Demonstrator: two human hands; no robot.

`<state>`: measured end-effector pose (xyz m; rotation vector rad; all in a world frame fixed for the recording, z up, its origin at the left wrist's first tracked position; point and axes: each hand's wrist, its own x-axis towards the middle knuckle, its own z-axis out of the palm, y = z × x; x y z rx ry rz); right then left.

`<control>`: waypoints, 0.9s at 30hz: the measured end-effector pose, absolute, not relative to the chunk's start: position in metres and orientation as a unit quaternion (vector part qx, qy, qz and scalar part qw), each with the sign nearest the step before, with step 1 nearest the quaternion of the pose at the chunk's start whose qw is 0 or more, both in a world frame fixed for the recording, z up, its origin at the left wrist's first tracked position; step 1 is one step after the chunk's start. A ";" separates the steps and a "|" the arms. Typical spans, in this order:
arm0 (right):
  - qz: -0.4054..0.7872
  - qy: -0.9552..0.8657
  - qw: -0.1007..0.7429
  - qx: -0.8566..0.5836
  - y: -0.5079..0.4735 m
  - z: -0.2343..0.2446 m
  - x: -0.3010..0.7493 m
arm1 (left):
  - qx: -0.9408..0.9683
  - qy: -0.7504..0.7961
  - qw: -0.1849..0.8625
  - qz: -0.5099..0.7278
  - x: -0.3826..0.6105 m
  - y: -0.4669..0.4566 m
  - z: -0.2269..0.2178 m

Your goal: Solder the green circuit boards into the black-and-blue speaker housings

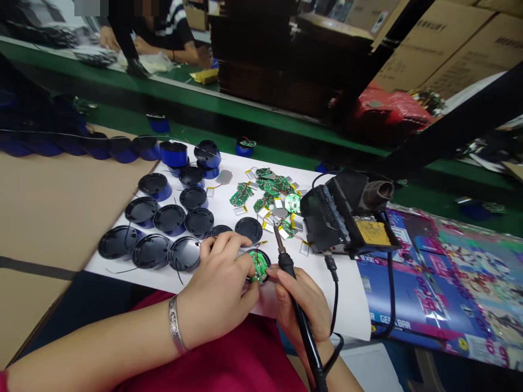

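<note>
Black cups [169, 219] grouped at left on white paper [223, 202]. Left hand [224, 275]: fingers bent, at left edge of green board [259, 265]; pinching or merely resting, cannot tell. Board lies between both hands. Right hand [307, 302]: fingers closed on iron [301, 317], fingertips at board's right edge. Stand [327, 215] farther right.

Cups [169, 219] left — board [259, 267] (between hands [226, 272]), soldering station [347, 202] right

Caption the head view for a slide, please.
Right hand holding a soldering iron, left hand at a green circuit board.
</note>
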<state>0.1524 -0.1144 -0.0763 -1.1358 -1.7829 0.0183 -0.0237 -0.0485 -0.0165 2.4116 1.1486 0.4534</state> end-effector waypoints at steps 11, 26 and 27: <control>0.016 -0.730 0.499 -0.467 -0.111 -0.074 0.151 | 0.918 0.366 0.129 0.081 -0.021 -0.039 -0.006; -0.060 -0.676 0.546 -0.491 -0.106 -0.072 0.160 | 0.917 0.385 0.079 0.067 -0.013 -0.036 -0.008; -0.061 -0.680 0.546 -0.486 -0.104 -0.073 0.161 | 0.918 0.383 0.073 0.068 -0.013 -0.036 -0.008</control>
